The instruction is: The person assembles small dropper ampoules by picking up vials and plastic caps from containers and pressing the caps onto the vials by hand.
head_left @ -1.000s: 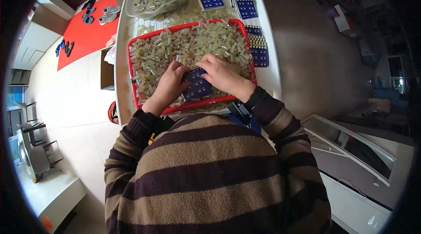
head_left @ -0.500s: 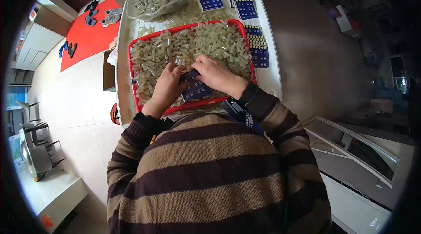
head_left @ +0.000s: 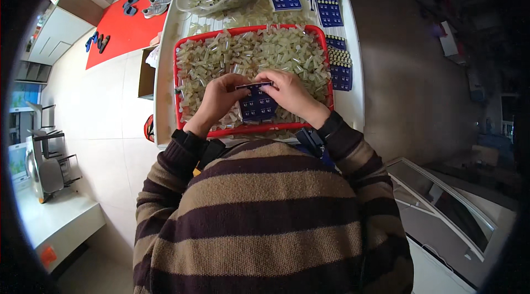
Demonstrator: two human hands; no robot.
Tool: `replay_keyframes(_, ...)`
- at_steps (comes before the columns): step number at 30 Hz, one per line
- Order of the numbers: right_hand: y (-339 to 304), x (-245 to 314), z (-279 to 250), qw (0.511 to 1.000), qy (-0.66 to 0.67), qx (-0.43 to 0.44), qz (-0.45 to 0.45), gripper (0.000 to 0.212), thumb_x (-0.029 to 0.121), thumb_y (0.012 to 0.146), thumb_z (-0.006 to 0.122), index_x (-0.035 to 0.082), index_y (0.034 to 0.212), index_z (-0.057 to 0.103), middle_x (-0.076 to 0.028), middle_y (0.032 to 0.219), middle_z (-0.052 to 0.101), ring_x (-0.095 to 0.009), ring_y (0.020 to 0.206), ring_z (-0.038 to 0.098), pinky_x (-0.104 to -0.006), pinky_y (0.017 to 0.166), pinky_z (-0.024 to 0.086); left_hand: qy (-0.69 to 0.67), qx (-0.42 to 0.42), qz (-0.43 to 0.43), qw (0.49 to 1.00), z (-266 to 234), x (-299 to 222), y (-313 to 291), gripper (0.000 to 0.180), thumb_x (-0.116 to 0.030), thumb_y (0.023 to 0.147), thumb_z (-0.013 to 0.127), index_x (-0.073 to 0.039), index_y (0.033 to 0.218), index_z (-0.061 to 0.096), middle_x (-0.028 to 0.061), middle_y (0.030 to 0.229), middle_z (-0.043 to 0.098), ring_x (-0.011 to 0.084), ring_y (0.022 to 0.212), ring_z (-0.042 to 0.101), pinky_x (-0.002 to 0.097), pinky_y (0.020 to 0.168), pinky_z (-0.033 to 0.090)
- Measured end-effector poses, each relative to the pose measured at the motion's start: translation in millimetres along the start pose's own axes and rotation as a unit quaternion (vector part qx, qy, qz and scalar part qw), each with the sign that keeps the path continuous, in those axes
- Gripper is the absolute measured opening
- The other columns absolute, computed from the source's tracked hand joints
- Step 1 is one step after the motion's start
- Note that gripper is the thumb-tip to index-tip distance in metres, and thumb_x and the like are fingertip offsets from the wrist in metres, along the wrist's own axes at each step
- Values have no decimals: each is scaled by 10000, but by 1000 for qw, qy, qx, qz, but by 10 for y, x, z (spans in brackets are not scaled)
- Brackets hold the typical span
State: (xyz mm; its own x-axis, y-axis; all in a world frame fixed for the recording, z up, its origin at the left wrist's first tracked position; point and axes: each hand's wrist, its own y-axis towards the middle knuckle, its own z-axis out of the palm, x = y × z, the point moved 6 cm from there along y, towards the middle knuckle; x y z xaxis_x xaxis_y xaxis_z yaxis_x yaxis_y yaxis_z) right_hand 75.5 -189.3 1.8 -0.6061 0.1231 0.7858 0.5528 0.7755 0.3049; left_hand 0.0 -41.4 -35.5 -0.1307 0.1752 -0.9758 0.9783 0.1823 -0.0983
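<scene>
Both hands pinch the far edge of a dark blue printed card [head_left: 258,105], thumbs on its face and fingers curled behind. My left hand [head_left: 222,98] grips the card's left corner, while my right hand [head_left: 291,94] has hold near its right corner. Under the card lies a red-rimmed tray [head_left: 248,30] heaped with small clear, yellowish plastic tubes [head_left: 287,51]. What the curled fingers touch behind the card is hidden.
Beyond the red tray stands a clear plastic tub [head_left: 190,4] of similar tubes with dark ends. A stack of blue cards [head_left: 285,0] sits beside it. Cards with rows of round pale pieces [head_left: 326,1] overlap along the right side of the white table tray [head_left: 358,73].
Both hands have come closer together at the card's far edge, and the card now shows straighter and more fully. The whole view has shifted slightly, moving the scene rightward.
</scene>
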Motion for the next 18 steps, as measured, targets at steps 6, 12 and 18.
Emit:
replay_keyframes(6, -34, -97, 10, 993, 58, 13, 106, 146, 79, 799, 656, 28, 936, 652, -117, 858, 664, -217, 765, 651, -312, 659, 490, -94, -6, -48, 994, -8, -77, -78, 156, -19, 810, 681, 27, 957, 656, 31, 876, 667, 83, 792, 597, 236, 711, 486)
replay_keyframes(12, -54, -117, 78, 989, 77, 20, 126, 127, 67, 837, 640, 4, 945, 665, -32, 813, 662, -70, 698, 573, -244, 633, 467, -86, 2, -54, 995, -56, 6, -108, 117, -28, 821, 673, 25, 925, 666, 28, 848, 660, 85, 776, 588, 234, 727, 483)
replay_keyframes(18, -87, -114, 59, 994, 12, 3, 107, 117, 89, 832, 649, 5, 911, 671, -78, 805, 671, -152, 688, 622, -281, 631, 479, -13, 7, -70, 997, -61, 138, -58, 97, -42, 827, 671, 22, 900, 669, 29, 831, 661, 81, 758, 584, 232, 711, 480)
